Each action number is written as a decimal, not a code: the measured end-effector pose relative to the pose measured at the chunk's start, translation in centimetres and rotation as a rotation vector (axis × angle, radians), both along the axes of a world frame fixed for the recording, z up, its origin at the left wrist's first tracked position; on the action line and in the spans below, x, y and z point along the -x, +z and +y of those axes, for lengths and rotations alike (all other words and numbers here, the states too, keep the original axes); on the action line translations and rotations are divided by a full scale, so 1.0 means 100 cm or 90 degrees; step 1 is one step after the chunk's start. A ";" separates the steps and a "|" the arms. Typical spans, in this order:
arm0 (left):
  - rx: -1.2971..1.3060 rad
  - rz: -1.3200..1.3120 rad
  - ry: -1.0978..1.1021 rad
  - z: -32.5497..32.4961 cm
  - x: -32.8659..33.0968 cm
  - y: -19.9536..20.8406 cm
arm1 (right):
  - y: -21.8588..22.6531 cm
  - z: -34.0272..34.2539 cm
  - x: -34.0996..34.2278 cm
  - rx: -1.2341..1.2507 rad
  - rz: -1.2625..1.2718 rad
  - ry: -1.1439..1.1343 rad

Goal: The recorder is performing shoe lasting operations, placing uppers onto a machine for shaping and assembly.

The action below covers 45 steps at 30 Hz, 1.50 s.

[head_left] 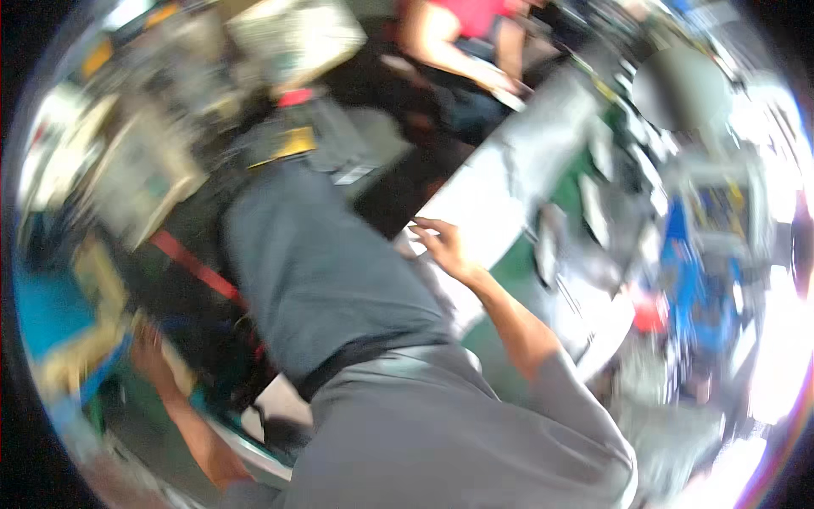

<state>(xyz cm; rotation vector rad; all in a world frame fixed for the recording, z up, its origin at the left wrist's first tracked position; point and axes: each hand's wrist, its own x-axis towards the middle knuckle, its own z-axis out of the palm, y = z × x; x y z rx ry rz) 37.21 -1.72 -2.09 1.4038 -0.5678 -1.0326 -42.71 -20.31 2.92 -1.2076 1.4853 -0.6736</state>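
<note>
Your right hand (449, 252), just off view centre toward 3 o'clock: released, fingers parted and loosely bent. Small pale item (413, 246) just beside its fingertips, at 9 o'clock from palm; contact can't be told. Your left hand (151, 355) out at 8 o'clock: blurred, can't tell if grasping; tan, blue-edged object (80, 358) near it. White-topped bench (543, 127) toward 2 o'clock. Co-worker in red shirt (468, 13) beyond, near 12 o'clock.
</note>
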 end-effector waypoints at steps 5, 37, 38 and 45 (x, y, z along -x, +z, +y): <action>-0.149 -0.088 -0.053 -0.177 0.323 -0.001 | -0.044 0.131 0.230 0.097 0.624 -0.220; 0.305 -0.570 -0.684 -0.302 0.575 0.188 | 0.105 0.027 0.049 -0.004 0.043 0.080; 0.262 -0.602 -0.656 -0.298 0.554 0.192 | 0.107 0.023 0.034 -0.007 0.051 0.114; 0.385 -0.522 -0.490 -0.197 0.458 0.249 | 0.090 -0.032 -0.072 0.280 0.104 0.252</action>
